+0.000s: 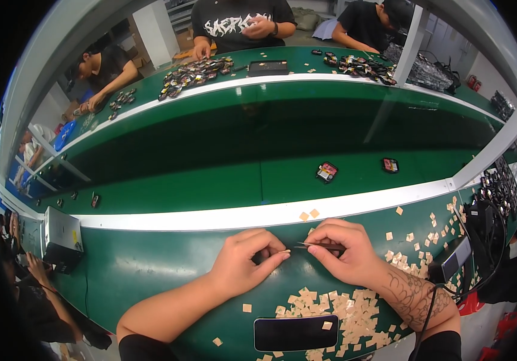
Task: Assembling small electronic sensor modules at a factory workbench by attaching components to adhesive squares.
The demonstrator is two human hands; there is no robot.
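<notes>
The bare left hand [246, 259] has its grip closed, thumb and forefinger clamped on a small, thin tan piece [285, 251] above the glossy green tabletop [150, 256]. The bare right hand [348, 249] has its grip closed too, around a pair of slender dark tweezers [329, 246] – their tips point left and sit just beside the tan piece, though whether they touch it I cannot tell.

Between the forearms, a loose heap of flat tan squares [357, 310] spreads over the tabletop, around a black rectangular smartphone [285, 334] lying face up with one square on its screen. More squares are scattered to the right, near a black box-shaped device with a small grey screen [452, 263] and a dark cable.

At the far edge runs a white metal rail [180, 222], with two squares resting on it – beyond it, two black-framed devices with red-and-white insides [327, 172] lie apart on a green surface [210, 186]. A grey metal box [63, 240] stands at the left.
</notes>
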